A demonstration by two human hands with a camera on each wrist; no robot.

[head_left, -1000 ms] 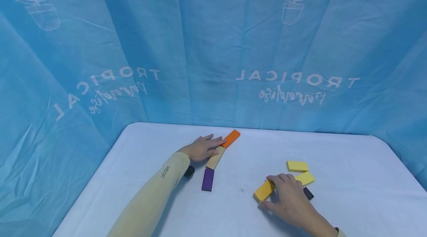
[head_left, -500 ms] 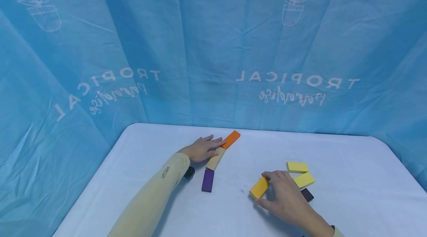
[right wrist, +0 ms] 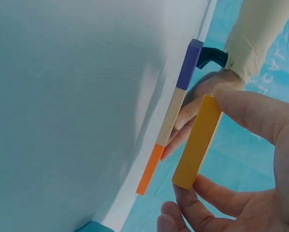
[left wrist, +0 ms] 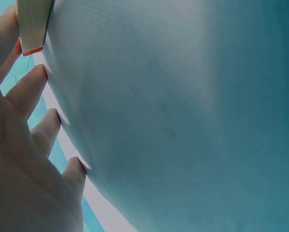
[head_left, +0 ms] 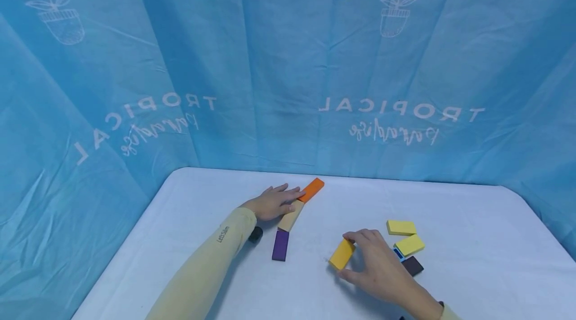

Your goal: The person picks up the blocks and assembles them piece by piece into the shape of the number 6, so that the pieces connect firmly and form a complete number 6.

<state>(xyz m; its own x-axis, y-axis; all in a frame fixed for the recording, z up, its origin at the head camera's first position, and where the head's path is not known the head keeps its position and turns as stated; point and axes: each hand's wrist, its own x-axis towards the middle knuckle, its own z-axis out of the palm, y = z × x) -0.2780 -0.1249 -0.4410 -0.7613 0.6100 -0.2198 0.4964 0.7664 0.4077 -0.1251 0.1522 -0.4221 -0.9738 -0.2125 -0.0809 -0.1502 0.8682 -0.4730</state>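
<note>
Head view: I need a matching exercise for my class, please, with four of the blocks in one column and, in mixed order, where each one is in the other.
Blocks
1. purple block
2. golden-yellow block
3. orange block
4. plain wooden block

Places
A. in the middle of three blocks laid end to end
B. pinched between the thumb and fingers of the right hand
C. lowest in the picture of the three laid end to end
D. highest in the picture of the three laid end to end

Right pairs: 1-C, 2-B, 3-D, 4-A.
</note>
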